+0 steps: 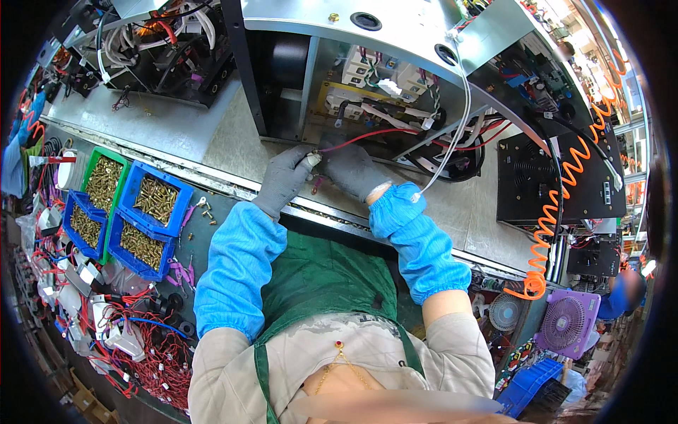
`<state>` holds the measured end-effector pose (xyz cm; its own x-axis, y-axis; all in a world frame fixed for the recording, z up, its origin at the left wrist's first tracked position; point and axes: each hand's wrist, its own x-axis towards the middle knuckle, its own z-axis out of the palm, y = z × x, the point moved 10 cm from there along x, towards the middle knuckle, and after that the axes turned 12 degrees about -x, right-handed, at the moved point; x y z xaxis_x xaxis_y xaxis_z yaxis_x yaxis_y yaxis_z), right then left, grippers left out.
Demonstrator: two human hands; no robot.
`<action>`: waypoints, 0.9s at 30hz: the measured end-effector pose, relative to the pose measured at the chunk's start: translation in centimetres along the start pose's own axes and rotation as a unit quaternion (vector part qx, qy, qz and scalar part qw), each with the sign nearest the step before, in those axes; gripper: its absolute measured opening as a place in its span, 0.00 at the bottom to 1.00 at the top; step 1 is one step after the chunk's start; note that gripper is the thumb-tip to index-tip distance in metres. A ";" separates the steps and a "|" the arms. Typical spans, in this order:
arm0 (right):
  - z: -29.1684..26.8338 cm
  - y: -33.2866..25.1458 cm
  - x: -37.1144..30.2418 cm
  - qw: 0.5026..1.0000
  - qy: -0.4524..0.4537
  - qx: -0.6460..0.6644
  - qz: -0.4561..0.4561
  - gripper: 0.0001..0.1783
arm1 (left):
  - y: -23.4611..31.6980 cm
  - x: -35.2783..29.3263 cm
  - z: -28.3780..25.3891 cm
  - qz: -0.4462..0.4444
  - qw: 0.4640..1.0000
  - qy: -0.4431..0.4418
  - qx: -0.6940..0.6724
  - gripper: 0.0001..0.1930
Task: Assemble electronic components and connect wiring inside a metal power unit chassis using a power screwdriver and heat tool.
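Note:
My left hand point(284, 178), in a grey glove, pinches the end of a red wire point(371, 135) at the front lower edge of an open metal cabinet point(417, 34). The wire runs rightward into the cabinet's inside. Close beside it is my right hand point(353, 172), also gloved; its fingers point at the cabinet's lower opening and blur into the dark there, so their grip is unclear. Behind the hands, the cabinet holds white connector blocks point(357, 67), a black cable with a metal lug point(340, 116) and bundled wires. A white cable point(462, 106) hangs over its right front.
Blue bins point(166, 185) and a green bin point(127, 164) of brass-coloured screws stand left, near purple-handled tools point(185, 274). Red wires point(152, 364) pile at lower left. An orange coiled hose point(547, 219) hangs at right, above a purple fan point(565, 321). Another open unit point(166, 67) stands far left.

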<state>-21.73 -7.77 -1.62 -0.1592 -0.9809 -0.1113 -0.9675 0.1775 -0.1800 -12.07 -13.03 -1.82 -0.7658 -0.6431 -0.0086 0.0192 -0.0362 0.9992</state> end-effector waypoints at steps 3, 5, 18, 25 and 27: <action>-0.6 -0.6 -0.2 0.998 0.042 -0.007 -0.037 0.13 | 0.4 -0.1 -0.3 0.004 0.999 0.034 -0.021 0.16; -1.2 -0.6 -0.4 0.997 0.065 -0.009 -0.047 0.16 | 0.4 -0.1 -0.4 0.007 0.998 0.047 -0.034 0.16; -6.5 -1.3 -5.4 0.970 0.207 -0.124 -0.013 0.20 | 0.6 -0.1 -0.8 0.047 0.986 0.088 -0.130 0.15; -6.0 -1.9 -7.4 0.967 0.192 -0.114 -0.125 0.21 | -0.3 -0.3 -0.4 0.027 0.984 0.088 -0.152 0.13; -5.8 0.3 -6.9 0.974 0.203 -0.091 -0.034 0.21 | -0.8 -0.1 -0.6 0.007 0.985 0.089 -0.150 0.13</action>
<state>-22.06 -1.46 4.79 -0.1224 -0.9469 0.2972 -0.9914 0.1304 0.0071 -11.62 -13.39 -2.62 -0.6392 -0.7685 -0.0276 0.2388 -0.2325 0.9428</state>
